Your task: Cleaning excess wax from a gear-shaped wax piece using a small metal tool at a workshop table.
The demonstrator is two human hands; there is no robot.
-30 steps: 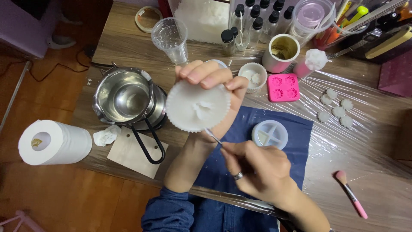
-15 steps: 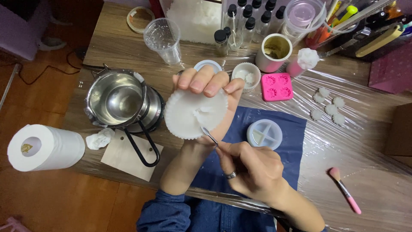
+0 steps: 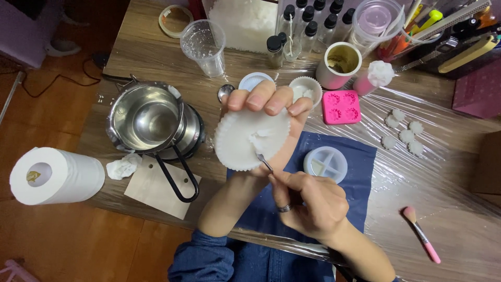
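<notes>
Left hand is up over the table, fingers curled across the far rim of a white fluted mould and thumb side under it, gripping it tilted toward the camera. Inside, pale wax with a rough lump near the middle. Right hand sits just below it, pinched tight round a thin metal tool (ring on one finger), and the tip is touching the wax by the mould's near edge. Just right of the right hand lies a round divided white mould on a blue cloth. Left of the left hand, a steel pot with a black handle; further left, a paper towel roll. Beyond the left fingertips, a pink silicone mould and a small fluted cup. A pink brush lies well right of the right hand.
</notes>
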